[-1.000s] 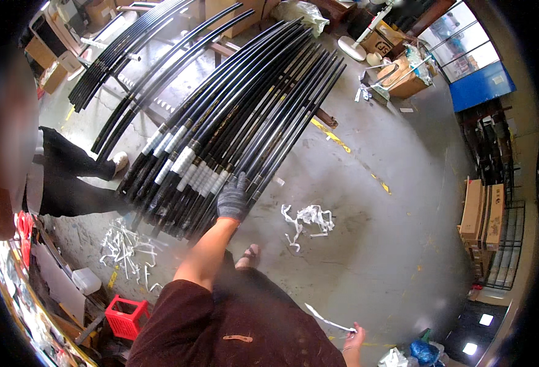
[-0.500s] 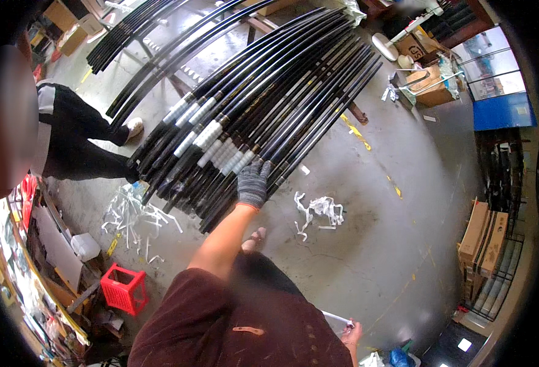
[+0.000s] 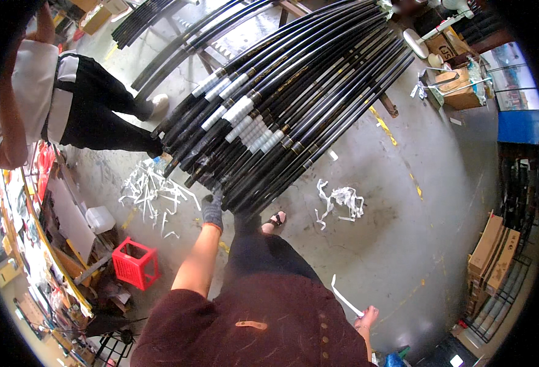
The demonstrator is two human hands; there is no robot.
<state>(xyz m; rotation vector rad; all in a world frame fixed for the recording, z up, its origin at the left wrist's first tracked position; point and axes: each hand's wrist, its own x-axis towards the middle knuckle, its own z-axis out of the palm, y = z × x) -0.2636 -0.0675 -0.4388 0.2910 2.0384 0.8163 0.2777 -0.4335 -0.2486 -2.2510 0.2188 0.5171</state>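
Long black poles (image 3: 318,76) lie side by side in a large bundle in front of me, slanting from upper right to lower left. Several have white wrapped bands (image 3: 239,110) near their closer ends. My left hand (image 3: 212,212), in a grey glove with an orange cuff, is at the near ends of the poles. Its fingers are blurred, so I cannot make out whether they grip a pole. Low on the right, my bare right hand (image 3: 368,315) is closed on a white strip (image 3: 345,296), which sticks out stiffly toward the upper left.
At the left stands another person (image 3: 92,104) in black trousers, beside the pole ends. White strip scraps (image 3: 150,189) litter the floor there, with another tangle (image 3: 346,200) right of my foot. A red plastic basket (image 3: 136,264) sits lower left; cardboard boxes (image 3: 492,254) are stacked at the right.
My left hand has slid from the white bands down to the poles' near ends. The right hand has risen slightly, showing more of the strip. The whole view has shifted.
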